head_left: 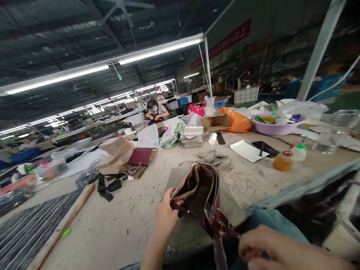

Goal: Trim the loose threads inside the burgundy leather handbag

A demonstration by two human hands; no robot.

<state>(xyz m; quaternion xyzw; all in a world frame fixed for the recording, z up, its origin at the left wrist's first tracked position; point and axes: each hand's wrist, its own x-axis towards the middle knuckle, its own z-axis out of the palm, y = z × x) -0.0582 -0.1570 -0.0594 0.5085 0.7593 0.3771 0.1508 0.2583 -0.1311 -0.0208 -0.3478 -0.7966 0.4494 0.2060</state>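
**A:** What is nearest, and how is it gripped?

**B:** The right hand [277,251], at the bottom edge. Its fingers are pressed together, pinching the end of a burgundy strap [225,227], which runs taut from them up to the handbag [206,187].

**A:** And the other hand?

**B:** The left hand [165,219] has its fingers curled over the handbag's near rim, thumb on the outside. I'd judge that grip is what holds the mouth open, so the tan lining shows.

**A:** Where does the handbag sit?

**B:** Between the two sets of fingers, just beyond them. It stands upright on a grey sheet [176,178] on the bench [126,225].

**A:** Further out?

**B:** Left of the left fingers and beyond them lie loose black straps [108,186], then a burgundy panel [140,156] on brown card. Beyond the right fingers are an orange bottle [282,161], a white bottle with a green cap [299,152], and a white sheet [247,150] beside a flat black item [266,148].

**A:** Farthest?

**B:** A lilac basin [274,127] of odds and ends, a cardboard box [215,122] against an orange bag [237,122], and a co-worker [156,110] seated well beyond all of it.
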